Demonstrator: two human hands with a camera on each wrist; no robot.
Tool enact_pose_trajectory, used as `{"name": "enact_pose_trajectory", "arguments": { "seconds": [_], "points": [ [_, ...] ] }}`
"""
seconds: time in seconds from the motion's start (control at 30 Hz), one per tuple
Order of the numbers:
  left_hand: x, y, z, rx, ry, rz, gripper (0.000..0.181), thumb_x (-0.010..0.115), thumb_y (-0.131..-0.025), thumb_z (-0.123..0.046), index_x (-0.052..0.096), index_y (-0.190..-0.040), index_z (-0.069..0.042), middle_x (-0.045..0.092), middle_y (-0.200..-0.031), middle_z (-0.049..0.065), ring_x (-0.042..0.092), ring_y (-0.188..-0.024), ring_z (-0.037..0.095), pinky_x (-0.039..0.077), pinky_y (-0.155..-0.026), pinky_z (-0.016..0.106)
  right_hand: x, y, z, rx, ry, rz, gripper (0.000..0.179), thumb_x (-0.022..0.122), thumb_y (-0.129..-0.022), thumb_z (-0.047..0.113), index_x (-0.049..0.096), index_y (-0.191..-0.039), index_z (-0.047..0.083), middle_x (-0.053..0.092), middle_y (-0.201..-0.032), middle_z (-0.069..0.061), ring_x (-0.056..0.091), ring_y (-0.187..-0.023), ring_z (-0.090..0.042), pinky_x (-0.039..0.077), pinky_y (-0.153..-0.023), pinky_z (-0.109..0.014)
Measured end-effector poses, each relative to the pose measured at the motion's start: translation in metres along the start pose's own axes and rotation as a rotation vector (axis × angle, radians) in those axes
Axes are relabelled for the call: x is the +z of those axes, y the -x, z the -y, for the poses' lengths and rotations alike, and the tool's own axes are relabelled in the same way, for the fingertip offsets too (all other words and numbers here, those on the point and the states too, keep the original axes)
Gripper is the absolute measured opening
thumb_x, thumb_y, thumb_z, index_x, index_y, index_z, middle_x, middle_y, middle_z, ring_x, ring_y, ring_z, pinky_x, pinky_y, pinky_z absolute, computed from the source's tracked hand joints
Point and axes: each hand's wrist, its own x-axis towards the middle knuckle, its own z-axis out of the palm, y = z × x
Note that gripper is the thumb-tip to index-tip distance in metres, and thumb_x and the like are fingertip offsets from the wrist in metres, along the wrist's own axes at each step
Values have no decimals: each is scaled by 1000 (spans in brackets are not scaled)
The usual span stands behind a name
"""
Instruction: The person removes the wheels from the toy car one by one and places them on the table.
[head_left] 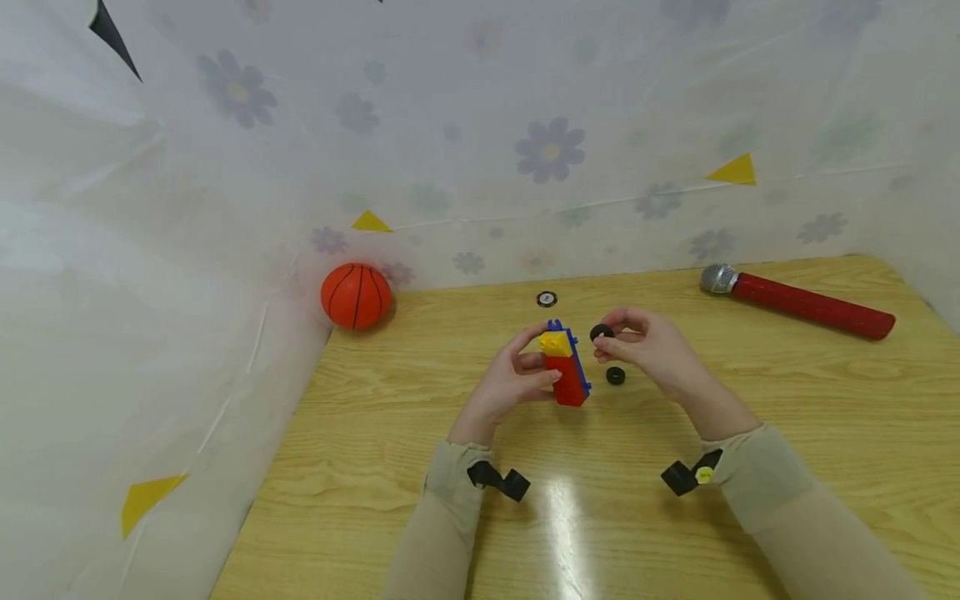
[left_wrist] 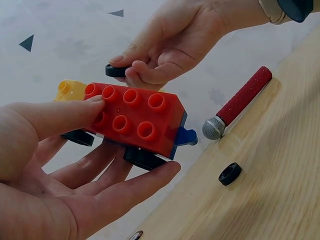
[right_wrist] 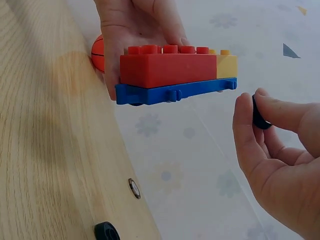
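Observation:
My left hand grips a toy brick car made of a red brick, a yellow brick and a blue wheeled base. In the left wrist view, black wheels are fitted along the side near my left fingers. The base's other side, in the right wrist view, shows bare blue axle stubs. My right hand pinches a loose black wheel between thumb and fingers, a short way from the car. Another black wheel lies on the table below the right hand.
On the wooden table stand a red ball at the back left and a microphone with a red handle at the back right. A small round black-and-white disc lies behind the hands. Flowered sheeting hangs behind.

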Motion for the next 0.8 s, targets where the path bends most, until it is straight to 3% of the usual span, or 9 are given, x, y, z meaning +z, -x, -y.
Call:
{"name": "enact_pose_trajectory", "arguments": {
  "seconds": [0.33, 0.6, 0.8],
  "points": [
    [-1, -1, 0, -9, -4, -3, 71, 60, -94, 6, 37, -152, -30, 56, -140, 23, 59, -124, 38, 57, -88, 53, -11, 1, -8, -1, -7, -17, 33, 62, -98, 10, 48, -121, -9, 65, -101, -2, 71, -85, -9, 60, -81, -26],
    [-2, -1, -1, -2, 9, 15, 72, 59, -94, 6, 36, -152, -29, 54, -142, 24, 57, -126, 39, 57, -89, 54, -19, 4, -13, -5, 46, -15, 37, 62, -99, 15, 50, -126, -8, 66, -103, 2, 71, -87, -9, 60, -83, -26],
    [-2, -1, -1, 1, 23, 20, 71, 59, -94, 6, 36, -152, -28, 54, -142, 24, 57, -126, 39, 57, -89, 53, -23, 6, -16, 3, 41, -8, 45, 61, -99, 16, 48, -133, -10, 65, -112, -6, 70, -87, -6, 59, -81, -23]
  ]
}}
